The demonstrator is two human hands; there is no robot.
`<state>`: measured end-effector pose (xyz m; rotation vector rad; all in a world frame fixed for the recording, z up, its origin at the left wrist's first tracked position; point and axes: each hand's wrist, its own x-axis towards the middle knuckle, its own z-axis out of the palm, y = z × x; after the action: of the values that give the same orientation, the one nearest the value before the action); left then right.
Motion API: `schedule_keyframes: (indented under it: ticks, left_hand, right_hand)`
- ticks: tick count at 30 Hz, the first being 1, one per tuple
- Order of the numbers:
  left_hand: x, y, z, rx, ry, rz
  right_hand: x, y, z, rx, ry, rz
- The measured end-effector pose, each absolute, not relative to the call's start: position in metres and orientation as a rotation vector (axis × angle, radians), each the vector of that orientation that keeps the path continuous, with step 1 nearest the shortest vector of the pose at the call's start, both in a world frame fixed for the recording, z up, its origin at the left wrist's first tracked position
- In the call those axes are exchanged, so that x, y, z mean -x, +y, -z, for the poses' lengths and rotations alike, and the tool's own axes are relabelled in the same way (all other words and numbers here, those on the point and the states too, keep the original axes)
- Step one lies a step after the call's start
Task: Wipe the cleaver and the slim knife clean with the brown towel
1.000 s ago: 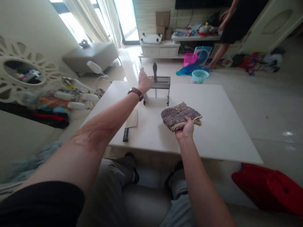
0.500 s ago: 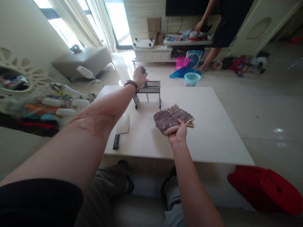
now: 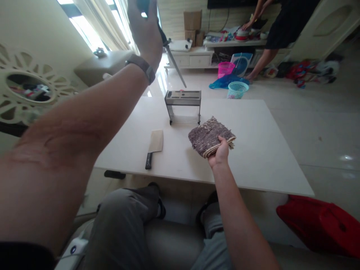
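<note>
My left hand (image 3: 146, 28) is raised high at the top of the view, closed round the dark handle of a long thin knife (image 3: 176, 67). Its blade points down toward the metal knife rack (image 3: 183, 98) standing on the white table (image 3: 253, 150), with the tip a little above the rack. My right hand (image 3: 218, 155) grips a folded grey-brown cloth (image 3: 210, 135) just above the table's front half. A cleaver (image 3: 153, 147) with a black handle lies flat on the table, left of the cloth.
Another person stands at a cluttered shelf (image 3: 233, 43) at the back right. Pink (image 3: 225, 69) and teal (image 3: 237, 90) baskets sit on the floor behind the table. A red object (image 3: 320, 221) lies at the lower right. A grey ottoman (image 3: 104, 63) stands at the left.
My left hand took hold of the knife's handle in the rack and lifted it up out of the rack. My right hand kept hold of the cloth.
</note>
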<state>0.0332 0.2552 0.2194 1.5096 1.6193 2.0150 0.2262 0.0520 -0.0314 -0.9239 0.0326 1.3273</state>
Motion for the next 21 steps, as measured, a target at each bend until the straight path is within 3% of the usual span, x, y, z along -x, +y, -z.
schedule_keyframes:
  ticks: [3,12,15,21]
  left_hand:
    - [-0.022,0.204,-0.187,-1.294,1.28,-2.064]
    - [-0.053,0.039,0.001,-0.216,0.961,-1.845]
    - [-0.053,0.019,0.028,-0.247,0.978,-1.73]
    - [-0.015,0.017,0.04,-0.828,1.155,-1.174]
  right_hand:
    - [-0.217,0.051,0.031,0.896,-0.016,-1.377]
    - [-0.19,0.04,0.011,0.74,-0.187,-1.427]
    - [-0.187,0.04,0.018,0.752,-0.202,-1.449]
    - [-0.177,0.045,0.032,0.897,-0.189,-1.466]
